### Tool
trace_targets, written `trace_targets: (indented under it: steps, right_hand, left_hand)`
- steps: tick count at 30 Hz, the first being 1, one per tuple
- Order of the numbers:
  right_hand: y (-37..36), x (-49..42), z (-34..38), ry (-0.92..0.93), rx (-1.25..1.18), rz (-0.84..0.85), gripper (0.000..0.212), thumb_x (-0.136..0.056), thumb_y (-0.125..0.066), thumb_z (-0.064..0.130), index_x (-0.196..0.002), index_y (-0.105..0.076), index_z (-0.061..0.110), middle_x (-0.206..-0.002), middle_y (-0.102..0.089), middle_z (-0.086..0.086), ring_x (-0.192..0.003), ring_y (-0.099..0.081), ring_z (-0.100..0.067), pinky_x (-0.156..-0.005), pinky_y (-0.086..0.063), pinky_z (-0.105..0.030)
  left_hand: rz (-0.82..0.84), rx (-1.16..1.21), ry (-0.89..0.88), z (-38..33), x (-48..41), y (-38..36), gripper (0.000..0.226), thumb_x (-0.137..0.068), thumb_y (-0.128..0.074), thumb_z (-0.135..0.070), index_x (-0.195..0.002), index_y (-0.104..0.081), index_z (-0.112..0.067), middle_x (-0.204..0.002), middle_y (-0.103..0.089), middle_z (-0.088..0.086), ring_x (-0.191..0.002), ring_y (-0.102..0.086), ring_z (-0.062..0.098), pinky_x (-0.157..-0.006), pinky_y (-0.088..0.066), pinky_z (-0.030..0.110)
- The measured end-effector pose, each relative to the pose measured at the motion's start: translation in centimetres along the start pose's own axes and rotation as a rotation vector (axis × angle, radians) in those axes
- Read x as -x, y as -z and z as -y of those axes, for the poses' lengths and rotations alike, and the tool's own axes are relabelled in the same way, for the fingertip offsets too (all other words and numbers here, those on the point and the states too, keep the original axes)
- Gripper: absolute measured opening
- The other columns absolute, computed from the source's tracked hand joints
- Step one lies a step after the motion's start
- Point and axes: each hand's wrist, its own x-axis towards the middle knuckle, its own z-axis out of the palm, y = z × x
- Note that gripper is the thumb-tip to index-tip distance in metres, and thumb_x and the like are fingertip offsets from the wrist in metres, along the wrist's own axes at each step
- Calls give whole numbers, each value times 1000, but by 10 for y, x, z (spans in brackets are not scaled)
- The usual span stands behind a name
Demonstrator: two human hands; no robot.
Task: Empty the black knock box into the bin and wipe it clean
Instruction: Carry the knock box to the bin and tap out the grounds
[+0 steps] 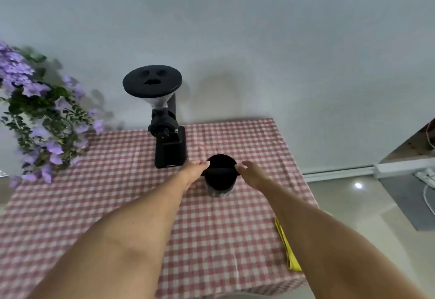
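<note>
The black knock box (pixel 220 180) stands upright on the red-and-white checked tablecloth (pixel 117 181), a dark bar across its round mouth. My left hand (pixel 195 171) rests against its left side with fingertips at the rim. My right hand (pixel 251 173) touches the right end of the bar, fingers curled over the rim. Whether both hands grip firmly is hard to tell; the box still sits on the table. A folded yellow cloth (pixel 288 249) lies near the table's right edge, partly under my right forearm. No bin is in view.
A black coffee grinder (pixel 168 134) with a wide hopper lid stands just left of and behind the box. Purple flowers (pixel 40 120) fill the table's back left. The wall is close behind. Right of the table are tiled floor and a low shelf with cables (pixel 423 176).
</note>
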Motion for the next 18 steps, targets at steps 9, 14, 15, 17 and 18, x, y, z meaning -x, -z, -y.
trace_targets:
  steps: [9, 14, 15, 17, 18]
  right_hand:
    - [-3, 4, 5, 49, 22, -62, 26, -101, -47, 34, -87, -63, 18, -66, -57, 3, -54, -50, -10, -47, -37, -23]
    - [-2, 8, 7, 26, -6, -56, 25, -101, -49, 27, -109, -69, 14, -64, -56, 4, -49, -48, -9, -42, -36, -20]
    - [-2, 8, 7, 27, -13, -60, 27, -102, -49, 26, -114, -68, 13, -64, -57, 4, -50, -49, -9, -43, -37, -20]
    - [2, 14, 8, 32, -32, -60, 28, -102, -48, 24, -119, -68, 13, -66, -58, 3, -52, -51, -10, -45, -40, -20]
    - [4, 18, 9, 36, -37, -66, 28, -102, -48, 24, -117, -68, 12, -67, -59, 2, -53, -52, -11, -48, -43, -22]
  left_hand:
    - [-112, 29, 21, 6, -13, -3, 53, -90, -73, -22, -138, -57, -5, -126, -67, 14, -104, -69, 29, -88, -61, 45]
    - [-113, -40, -1, -1, -4, -3, 53, -90, -74, -15, -139, -56, -4, -129, -66, 14, -103, -69, 27, -89, -61, 42]
    - [-107, -46, 0, -1, -2, -3, 53, -90, -74, -15, -139, -56, -4, -129, -66, 14, -102, -69, 27, -88, -61, 41]
    - [-83, -46, -3, -2, 3, -2, 52, -89, -74, -14, -138, -57, -4, -119, -69, 11, -95, -71, 25, -83, -62, 38]
    - [-72, -42, -7, -4, 7, -2, 52, -89, -75, -14, -137, -57, -4, -111, -70, 9, -90, -72, 24, -78, -62, 36]
